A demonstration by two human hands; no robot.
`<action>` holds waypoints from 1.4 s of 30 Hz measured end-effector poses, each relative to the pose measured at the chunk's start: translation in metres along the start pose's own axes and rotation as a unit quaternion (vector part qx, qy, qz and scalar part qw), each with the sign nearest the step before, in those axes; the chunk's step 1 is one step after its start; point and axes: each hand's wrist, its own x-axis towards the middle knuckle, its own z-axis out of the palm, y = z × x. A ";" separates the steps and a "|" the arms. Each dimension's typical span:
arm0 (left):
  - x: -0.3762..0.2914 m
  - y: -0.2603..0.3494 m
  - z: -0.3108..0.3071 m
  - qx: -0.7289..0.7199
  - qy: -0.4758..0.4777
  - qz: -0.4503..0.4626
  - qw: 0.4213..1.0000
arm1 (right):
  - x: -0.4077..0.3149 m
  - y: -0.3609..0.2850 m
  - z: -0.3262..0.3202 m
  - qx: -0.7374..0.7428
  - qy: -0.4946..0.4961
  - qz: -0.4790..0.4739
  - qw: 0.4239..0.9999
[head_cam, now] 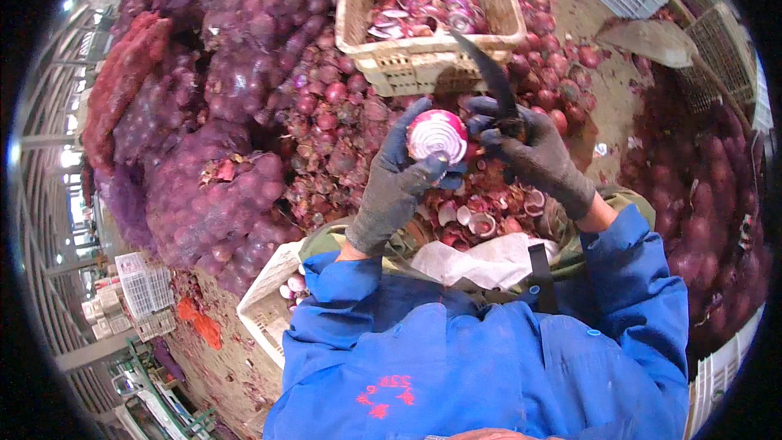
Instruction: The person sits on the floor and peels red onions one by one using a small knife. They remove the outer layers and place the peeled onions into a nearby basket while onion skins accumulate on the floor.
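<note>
In the middle of the head view my left hand (397, 180), in a dark worn glove, holds a red onion (437, 136) whose cut face shows white and purple rings. Its thumb lies on the lower edge of that face. To the right, my gloved right hand (531, 140) grips a knife (486, 67) by its handle, the dark curved blade pointing up and to the left. The blade is apart from the onion. Under both hands lie onion skins and cut onion pieces (482, 224).
A plastic crate (431, 49) of onion scraps stands ahead. Loose red onions (336, 93) surround it. Filled mesh sacks (214, 195) are piled on the left, more sacks (702, 195) on the right. A white crate (263, 305) with peeled onions stands beside my left side.
</note>
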 end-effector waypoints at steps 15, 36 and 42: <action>0.024 -0.021 -0.036 0.531 -0.007 -0.045 0.846 | -0.001 0.002 -0.021 0.073 0.013 0.138 0.988; 0.023 -0.027 -0.026 -0.264 -0.030 -0.120 0.956 | -0.004 0.041 -0.016 -0.435 0.078 -0.168 0.881; 0.021 -0.034 -0.029 -0.424 -0.051 -0.168 0.889 | -0.010 0.049 -0.011 -0.480 0.067 -0.229 0.844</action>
